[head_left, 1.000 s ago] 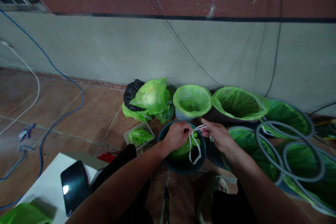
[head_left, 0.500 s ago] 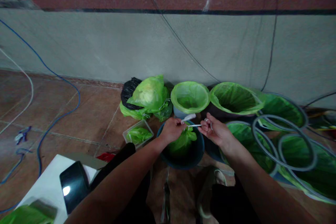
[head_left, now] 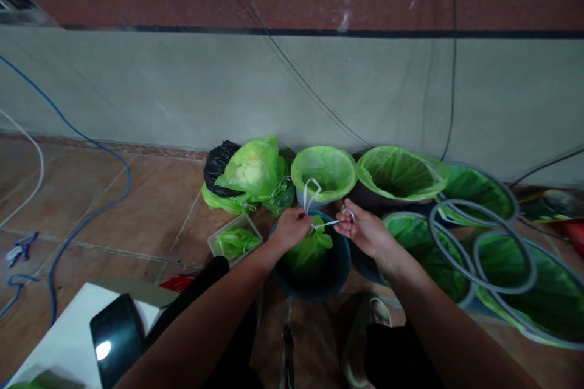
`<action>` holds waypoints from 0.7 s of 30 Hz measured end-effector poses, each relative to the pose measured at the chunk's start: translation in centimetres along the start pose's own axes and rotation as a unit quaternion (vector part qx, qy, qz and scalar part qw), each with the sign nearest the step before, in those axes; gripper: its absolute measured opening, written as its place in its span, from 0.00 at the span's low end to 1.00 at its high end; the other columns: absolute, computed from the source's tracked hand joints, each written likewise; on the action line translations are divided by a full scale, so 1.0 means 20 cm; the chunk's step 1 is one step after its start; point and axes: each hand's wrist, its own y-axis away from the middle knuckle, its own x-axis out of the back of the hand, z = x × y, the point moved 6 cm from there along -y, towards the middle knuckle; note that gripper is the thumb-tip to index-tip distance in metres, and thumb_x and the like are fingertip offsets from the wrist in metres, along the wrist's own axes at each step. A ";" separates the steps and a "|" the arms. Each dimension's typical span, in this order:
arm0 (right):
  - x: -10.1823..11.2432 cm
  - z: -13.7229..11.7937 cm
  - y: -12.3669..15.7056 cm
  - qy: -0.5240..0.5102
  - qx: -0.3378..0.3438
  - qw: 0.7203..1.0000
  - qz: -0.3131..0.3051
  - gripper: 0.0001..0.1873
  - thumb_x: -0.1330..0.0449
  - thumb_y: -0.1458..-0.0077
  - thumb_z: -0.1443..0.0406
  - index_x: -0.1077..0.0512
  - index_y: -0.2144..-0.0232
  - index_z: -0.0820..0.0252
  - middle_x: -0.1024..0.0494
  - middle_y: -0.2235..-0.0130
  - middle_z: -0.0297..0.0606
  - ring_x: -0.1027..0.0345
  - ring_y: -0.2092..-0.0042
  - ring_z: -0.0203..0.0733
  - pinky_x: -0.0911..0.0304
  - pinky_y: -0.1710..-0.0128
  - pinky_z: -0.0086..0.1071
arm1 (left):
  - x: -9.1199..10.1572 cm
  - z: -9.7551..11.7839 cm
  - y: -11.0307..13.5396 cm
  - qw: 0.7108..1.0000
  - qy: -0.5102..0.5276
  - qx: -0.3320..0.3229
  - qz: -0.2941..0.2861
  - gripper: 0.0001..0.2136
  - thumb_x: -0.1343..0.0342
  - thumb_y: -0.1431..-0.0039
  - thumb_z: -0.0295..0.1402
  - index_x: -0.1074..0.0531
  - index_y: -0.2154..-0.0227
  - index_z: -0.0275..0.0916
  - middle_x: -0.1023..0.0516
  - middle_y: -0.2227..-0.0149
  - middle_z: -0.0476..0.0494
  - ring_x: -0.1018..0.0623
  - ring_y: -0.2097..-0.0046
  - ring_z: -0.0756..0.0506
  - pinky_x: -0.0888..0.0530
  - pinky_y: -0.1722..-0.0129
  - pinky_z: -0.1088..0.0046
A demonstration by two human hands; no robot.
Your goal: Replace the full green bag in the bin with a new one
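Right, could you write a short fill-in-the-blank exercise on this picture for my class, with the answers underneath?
1. The string stretched between the left hand and the right hand is coloured ____.
2. The bag inside the dark bucket is coloured ____.
3. In the picture, the small plastic tray lies to the ____ of the bucket.
4. The leftmost bag in the pile near the wall with a dark, shiny surface is coloured ____.

Answers: white; green; left; black.
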 end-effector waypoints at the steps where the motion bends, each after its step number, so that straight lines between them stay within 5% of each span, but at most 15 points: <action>1: 0.00 0.00 0.00 0.004 0.003 1.000 0.000 0.18 0.35 0.46 0.56 0.34 0.80 0.59 0.31 0.79 0.30 0.38 0.78 0.30 0.31 0.72 0.27 | -0.01 0.00 0.00 0.999 0.044 0.015 -0.008 0.09 0.48 0.48 0.29 0.27 0.80 0.35 0.29 0.83 0.51 0.31 0.79 0.53 0.38 0.77 0.77; 7: -0.01 -0.01 0.01 0.028 0.005 1.000 -0.002 0.19 0.32 0.50 0.55 0.34 0.80 0.59 0.31 0.78 0.30 0.38 0.78 0.29 0.31 0.72 0.27 | -0.09 0.01 0.05 0.963 0.246 0.080 -0.080 0.08 0.46 0.47 0.30 0.28 0.79 0.34 0.27 0.81 0.49 0.27 0.80 0.53 0.34 0.77 0.78; 12: -0.02 0.00 0.02 0.039 0.006 0.999 -0.011 0.20 0.30 0.54 0.54 0.33 0.80 0.60 0.31 0.78 0.29 0.39 0.78 0.29 0.31 0.72 0.26 | -0.11 -0.01 0.05 0.949 0.284 0.102 -0.089 0.14 0.46 0.43 0.33 0.35 0.82 0.36 0.28 0.80 0.49 0.30 0.82 0.54 0.33 0.78 0.78; 21: -0.04 0.00 0.03 0.047 0.003 0.999 -0.014 0.21 0.28 0.58 0.53 0.33 0.79 0.60 0.31 0.78 0.29 0.39 0.77 0.28 0.31 0.72 0.25 | -0.12 -0.05 0.03 0.951 0.280 0.107 -0.074 0.16 0.45 0.41 0.40 0.33 0.80 0.35 0.29 0.80 0.49 0.30 0.80 0.54 0.34 0.77 0.77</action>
